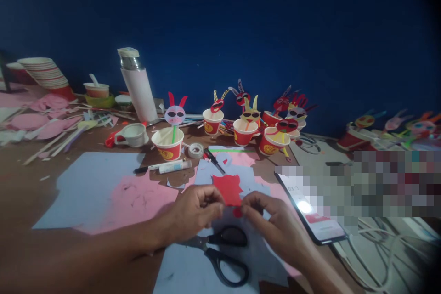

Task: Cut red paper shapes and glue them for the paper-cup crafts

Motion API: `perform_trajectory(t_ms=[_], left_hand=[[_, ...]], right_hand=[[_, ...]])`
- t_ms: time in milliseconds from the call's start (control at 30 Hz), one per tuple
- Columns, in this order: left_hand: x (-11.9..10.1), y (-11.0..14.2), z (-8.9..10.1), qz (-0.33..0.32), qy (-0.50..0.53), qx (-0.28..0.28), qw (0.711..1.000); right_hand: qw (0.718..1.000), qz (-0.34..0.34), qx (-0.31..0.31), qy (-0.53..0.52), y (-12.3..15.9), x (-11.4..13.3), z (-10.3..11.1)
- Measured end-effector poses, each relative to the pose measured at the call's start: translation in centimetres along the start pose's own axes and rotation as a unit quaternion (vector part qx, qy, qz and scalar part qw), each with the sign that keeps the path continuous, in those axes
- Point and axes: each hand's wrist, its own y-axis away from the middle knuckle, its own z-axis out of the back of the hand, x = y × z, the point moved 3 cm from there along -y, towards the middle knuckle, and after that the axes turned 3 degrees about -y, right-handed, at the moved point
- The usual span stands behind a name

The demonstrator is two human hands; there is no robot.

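Observation:
My left hand [203, 209] is closed in a pinch at the lower left corner of a jagged piece of red paper [226, 187]; what its fingertips hold cannot be made out. Opposite it, my right hand [268, 220] pinches a small red paper piece [237, 212]. Just below both hands, black-handled scissors [225, 252] lie with the handles apart on pale blue paper [196, 271]. Beyond the red paper rests a black and red cutter-like tool [214, 161].
Paper cups with paper faces, one a pink rabbit-eared face [175, 115], line the back. A white flask [139, 94], a mug [132, 135], a tape roll [195, 149], a glue tube [175, 166] and pink paper [138, 200] lie around. At right are a phone [312, 209] and cables [379, 257].

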Motion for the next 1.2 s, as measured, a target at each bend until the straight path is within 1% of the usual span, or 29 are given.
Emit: perform_trajectory(t_ms=[67,100,167,233,300,400,533,633,733,833,967,1033,1100,1200], left_hand=[[-0.3,-0.6,1.3,-0.005,-0.032,-0.041,0.999],[-0.4,-1.0,2.0,-0.01,-0.061,-0.072,0.995],[-0.6,-1.8,3.3,-0.016,-0.143,-0.109,0.984],[-0.6,-2.7,4.1,-0.02,-0.191,-0.114,0.975],[-0.6,-3.6,4.5,-0.025,-0.23,-0.107,0.967],[-0.8,-4.7,4.6,-0.029,-0.297,-0.1,0.949],[-1.2,-5.8,3.9,-0.043,-0.372,-0.084,0.923],[-1.1,-6.4,3.3,-0.054,-0.411,-0.073,0.907],[-0.5,-6.8,2.9,-0.061,-0.43,-0.076,0.898],[0.2,-7.2,2.7,-0.063,-0.421,-0.079,0.901],[0.3,-7.3,2.9,-0.049,-0.374,-0.075,0.923],[-0.3,-7.0,3.2,-0.044,-0.341,-0.066,0.937],[-1.4,-6.2,3.6,-0.044,-0.308,-0.061,0.948],[-3.0,-4.3,4.3,-0.045,-0.271,-0.078,0.958]], right_hand=[[0.999,-0.012,-0.029,0.037,-0.4,-0.8,1.4],[0.997,-0.019,-0.041,0.064,-0.6,-1.3,2.0],[0.99,-0.035,-0.069,0.115,-1.1,-2.3,3.0],[0.984,-0.051,-0.09,0.148,-1.6,-3.2,3.4],[0.976,-0.066,-0.107,0.176,-2.0,-4.0,3.5],[0.963,-0.083,-0.123,0.225,-2.3,-4.7,3.5],[0.951,-0.081,-0.113,0.275,-2.5,-4.8,3.4],[0.944,-0.074,-0.107,0.303,-2.5,-4.6,3.3],[0.935,-0.071,-0.109,0.33,-2.5,-4.6,3.3],[0.928,-0.068,-0.113,0.349,-2.5,-4.7,3.3],[0.924,-0.061,-0.115,0.358,-2.6,-4.8,3.0],[0.924,-0.06,-0.12,0.359,-2.6,-4.9,2.9],[0.923,-0.059,-0.128,0.358,-2.7,-5.1,2.8],[0.923,-0.054,-0.144,0.353,-2.8,-5.2,2.8]])
